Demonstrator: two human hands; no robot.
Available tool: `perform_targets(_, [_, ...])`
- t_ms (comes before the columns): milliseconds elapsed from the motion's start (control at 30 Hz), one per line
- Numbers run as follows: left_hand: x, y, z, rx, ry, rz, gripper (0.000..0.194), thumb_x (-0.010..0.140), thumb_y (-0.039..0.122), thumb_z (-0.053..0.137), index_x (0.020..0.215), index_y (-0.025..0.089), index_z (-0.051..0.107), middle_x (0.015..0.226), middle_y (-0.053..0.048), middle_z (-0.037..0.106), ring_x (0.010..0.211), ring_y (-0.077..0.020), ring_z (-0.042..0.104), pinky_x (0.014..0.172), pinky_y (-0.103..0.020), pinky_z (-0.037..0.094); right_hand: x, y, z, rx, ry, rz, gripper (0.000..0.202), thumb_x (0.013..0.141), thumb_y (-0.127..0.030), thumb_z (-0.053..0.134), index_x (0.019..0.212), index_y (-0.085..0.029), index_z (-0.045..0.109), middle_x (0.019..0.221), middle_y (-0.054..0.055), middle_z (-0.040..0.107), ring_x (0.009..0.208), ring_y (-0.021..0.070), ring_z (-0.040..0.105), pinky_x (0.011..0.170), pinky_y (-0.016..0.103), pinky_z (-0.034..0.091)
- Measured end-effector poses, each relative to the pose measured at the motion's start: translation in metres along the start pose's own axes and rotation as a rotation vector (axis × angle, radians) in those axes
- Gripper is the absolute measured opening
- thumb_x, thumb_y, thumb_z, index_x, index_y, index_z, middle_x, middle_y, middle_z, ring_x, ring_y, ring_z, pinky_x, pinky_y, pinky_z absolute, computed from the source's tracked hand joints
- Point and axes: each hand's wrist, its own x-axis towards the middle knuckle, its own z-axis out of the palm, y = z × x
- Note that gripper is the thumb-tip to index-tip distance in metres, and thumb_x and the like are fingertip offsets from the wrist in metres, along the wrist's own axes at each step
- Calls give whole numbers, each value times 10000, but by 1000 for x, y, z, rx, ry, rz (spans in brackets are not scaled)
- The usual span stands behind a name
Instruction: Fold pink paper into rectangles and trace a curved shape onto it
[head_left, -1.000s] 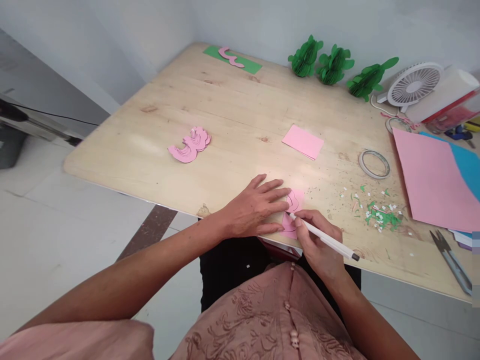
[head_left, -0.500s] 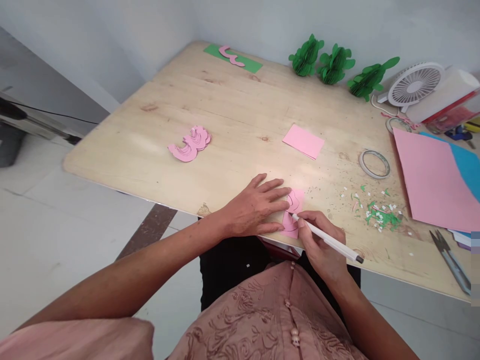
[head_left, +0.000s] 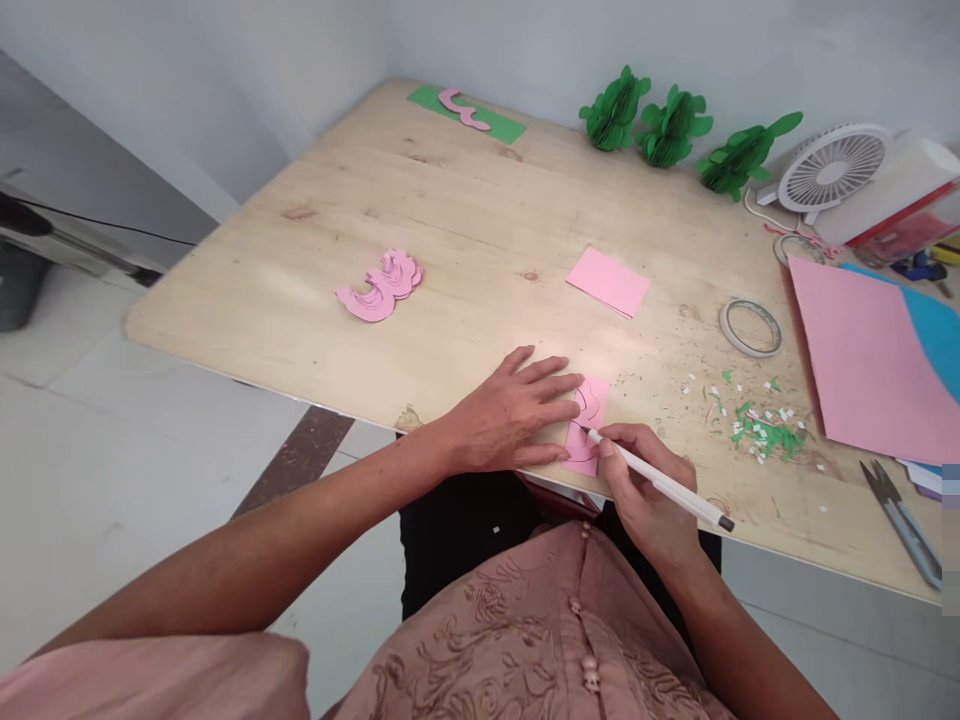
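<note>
A small pink paper piece lies at the table's front edge, with dark curved lines drawn on it. My left hand rests flat with fingers spread, its fingertips on the left side of that paper. In my right hand is a white pen, its tip at the drawn lines and its dark end pointing down to the right. Behind the hands lies a folded pink paper rectangle. Further left sits a stack of scalloped pink paper cutouts.
Green and white paper scraps lie right of my right hand, near a tape roll and thread snips. Large pink sheets cover the right side. Green paper trees and a white fan stand by the wall.
The pen and my right hand have shifted very slightly to the right over the pink paper. My left hand stays in place.
</note>
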Motion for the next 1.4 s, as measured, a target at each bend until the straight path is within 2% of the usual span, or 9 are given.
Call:
perform_targets(600, [-1,0,1,11,-4,2,300,868,453,523,1059,230,580,1390,-82,471,1328,-296,334,1101,-490,199,-1,0,-3,-90,19,-118,119,845,-240,512,831,-204,625,711,18,680,618,159,610,570,269,439])
perform_targets(1400, [-1,-1,1,12,9,5,298,863,454,533,1055,230,580,1371,-82,485,1324,-294,337,1091,-485,212,0,-3,-6,-174,41,-251,89,842,-183,541,798,-182,619,660,-2,657,600,147,561,625,273,410])
